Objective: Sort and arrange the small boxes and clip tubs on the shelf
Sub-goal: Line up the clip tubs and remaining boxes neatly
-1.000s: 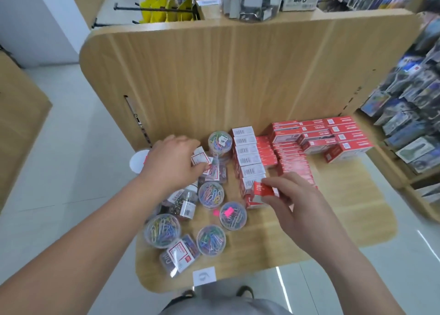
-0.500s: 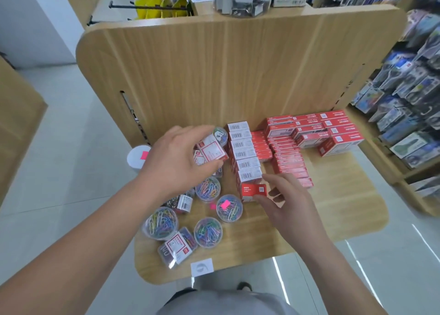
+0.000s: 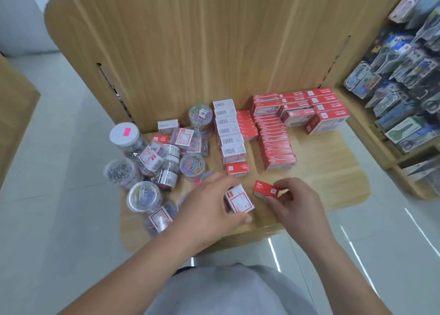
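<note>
The left hand point(image 3: 209, 210) gripped a white-labelled box point(image 3: 240, 200) near the front of the wooden shelf point(image 3: 328, 172), and just right of it the right hand point(image 3: 297, 201) pinched a small red box point(image 3: 264, 189). The clip tubs point(image 3: 144, 197) crowded the left side; rows of red boxes point(image 3: 277, 145) stood farther back.

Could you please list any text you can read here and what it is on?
None can be read.
Small red box in the right hand: white print, blurred.
Labelled box in the left hand: red-framed label, unreadable.
White box tops: barcodes, digits too small.
Pink sticker: no print visible.
</note>
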